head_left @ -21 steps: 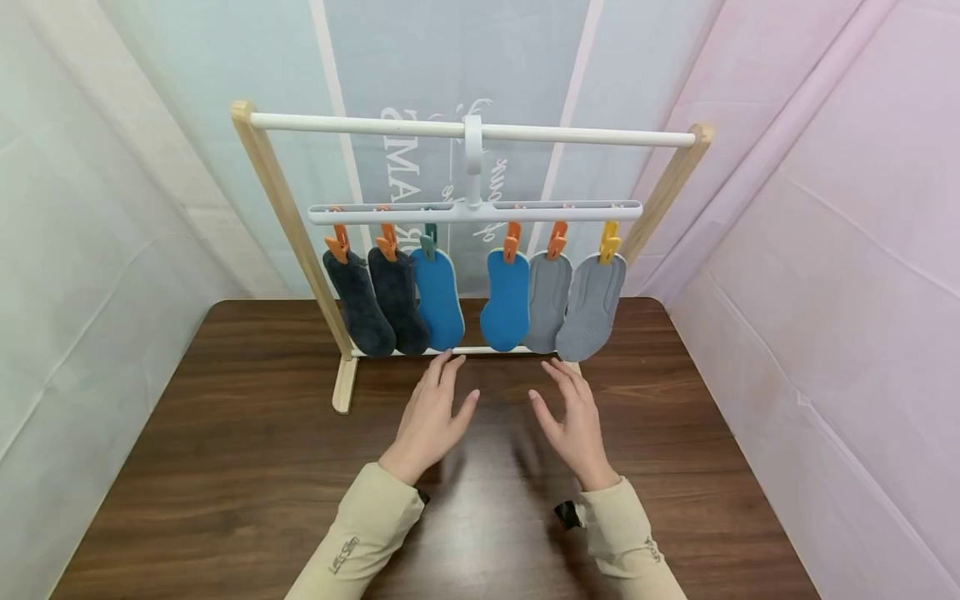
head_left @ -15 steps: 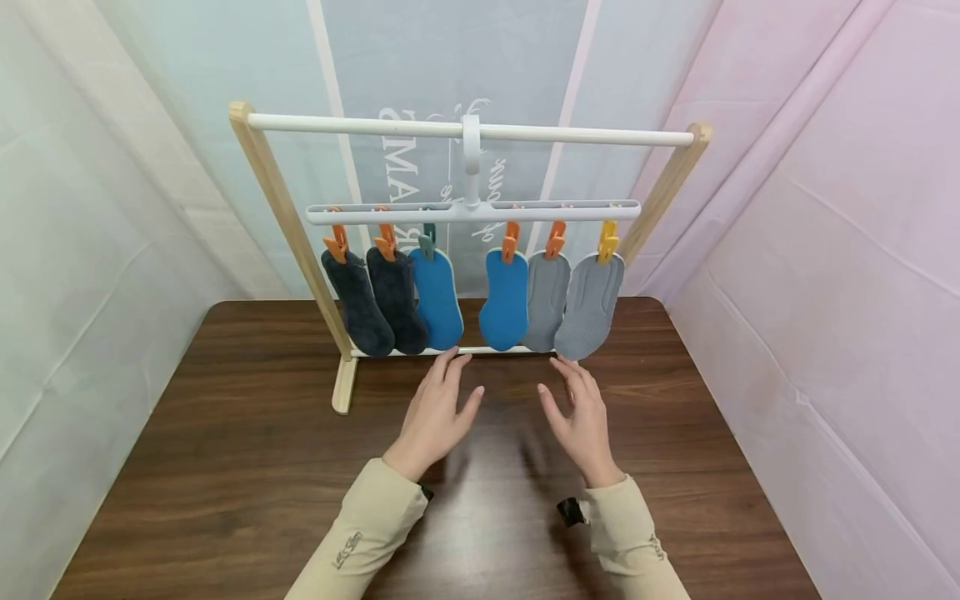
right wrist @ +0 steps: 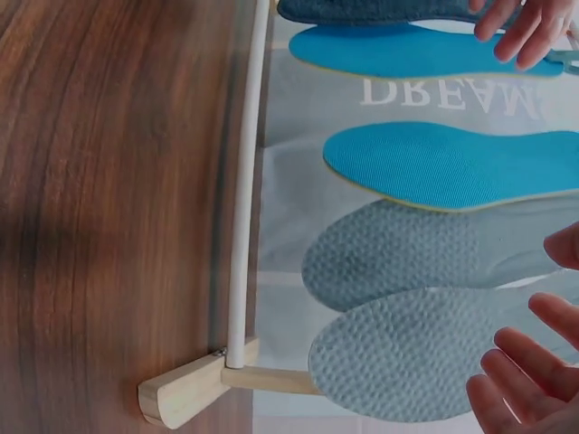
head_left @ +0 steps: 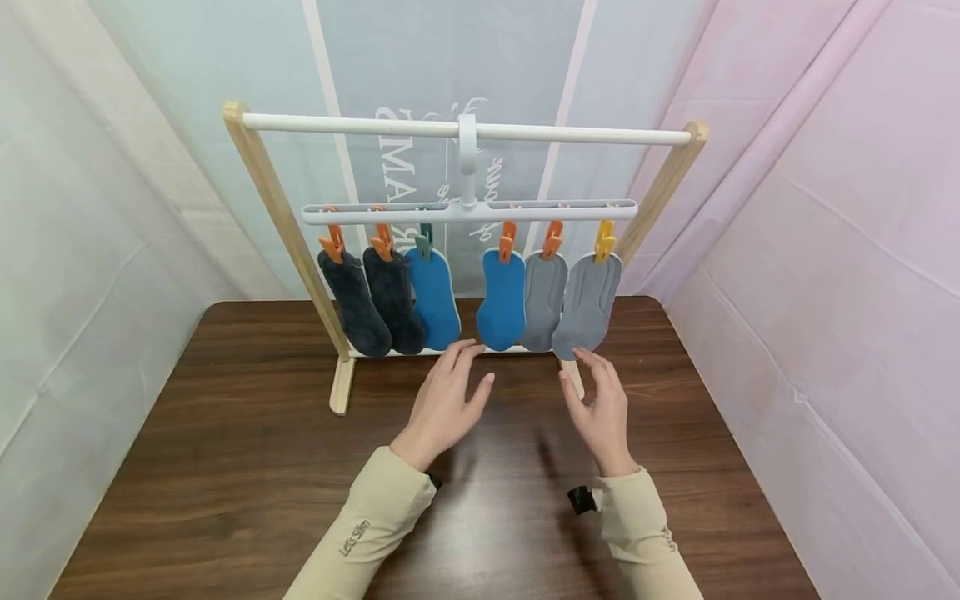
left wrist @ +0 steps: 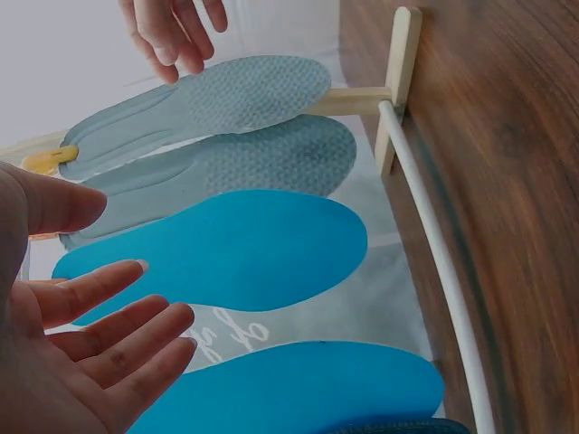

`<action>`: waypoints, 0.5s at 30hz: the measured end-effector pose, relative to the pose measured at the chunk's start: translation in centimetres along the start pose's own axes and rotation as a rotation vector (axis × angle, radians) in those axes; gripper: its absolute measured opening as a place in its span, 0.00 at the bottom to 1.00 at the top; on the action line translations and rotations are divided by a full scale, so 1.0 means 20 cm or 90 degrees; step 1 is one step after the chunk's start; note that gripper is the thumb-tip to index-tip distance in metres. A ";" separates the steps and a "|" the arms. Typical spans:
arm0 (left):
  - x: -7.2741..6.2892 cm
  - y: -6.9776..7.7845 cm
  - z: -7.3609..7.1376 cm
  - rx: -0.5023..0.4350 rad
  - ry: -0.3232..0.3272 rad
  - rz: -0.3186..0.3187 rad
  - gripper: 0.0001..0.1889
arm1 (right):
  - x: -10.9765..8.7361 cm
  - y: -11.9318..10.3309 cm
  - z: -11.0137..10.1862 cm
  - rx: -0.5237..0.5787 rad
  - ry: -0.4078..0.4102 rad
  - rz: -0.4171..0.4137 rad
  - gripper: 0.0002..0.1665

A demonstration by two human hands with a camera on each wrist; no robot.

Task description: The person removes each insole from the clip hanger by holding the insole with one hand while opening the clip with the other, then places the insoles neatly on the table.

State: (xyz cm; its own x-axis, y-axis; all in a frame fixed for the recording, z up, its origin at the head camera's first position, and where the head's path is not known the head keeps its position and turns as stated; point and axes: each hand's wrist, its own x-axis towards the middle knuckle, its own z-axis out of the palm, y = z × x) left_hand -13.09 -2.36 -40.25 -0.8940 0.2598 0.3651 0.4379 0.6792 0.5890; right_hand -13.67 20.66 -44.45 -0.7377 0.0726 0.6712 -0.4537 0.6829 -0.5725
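Observation:
My left hand (head_left: 442, 408) is held over the table with its fingers apart and empty, fingertips just below the gap between the blue insole (head_left: 435, 300) on the left and the other blue insole (head_left: 501, 300). My right hand (head_left: 603, 408), also empty, has relaxed fingers whose tips overlap the lower end of the outermost grey insole (head_left: 587, 304) in the head view. A second grey insole (head_left: 542, 300) hangs beside it. Two dark insoles (head_left: 354, 304) hang at the far left. Each insole dangles from its own clip, such as the yellow clip (head_left: 605, 242) at the right end.
The clips sit along a white hanger (head_left: 390, 215), hooked over the white top rod (head_left: 337, 124) of a wooden-sided rack (head_left: 273, 200). The rack stands toward the back of the brown table (head_left: 247, 467). Pale curtains (head_left: 810, 275) enclose the sides and back.
Both hands have shifted right and slightly up toward the insoles, the right fingertips now reaching the outermost grey insole. The rack appears slightly farther left as the view turns.

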 end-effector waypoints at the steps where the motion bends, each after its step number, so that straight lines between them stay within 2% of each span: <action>1: 0.00 0.00 0.00 -0.001 0.001 0.001 0.21 | 0.01 0.01 0.00 0.002 0.006 0.006 0.23; 8: 0.01 0.01 -0.02 0.002 0.004 0.004 0.21 | 0.05 0.04 -0.04 0.044 0.071 0.071 0.18; 15: -0.01 0.00 -0.02 -0.003 0.010 -0.003 0.19 | 0.11 0.07 -0.06 0.096 0.099 0.140 0.16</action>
State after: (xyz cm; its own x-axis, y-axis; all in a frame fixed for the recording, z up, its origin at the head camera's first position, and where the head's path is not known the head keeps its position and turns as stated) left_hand -12.96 -2.61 -40.03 -0.8946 0.2462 0.3729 0.4340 0.6770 0.5944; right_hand -15.33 22.70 -43.29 -0.7464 0.3246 0.5809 -0.3698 0.5235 -0.7676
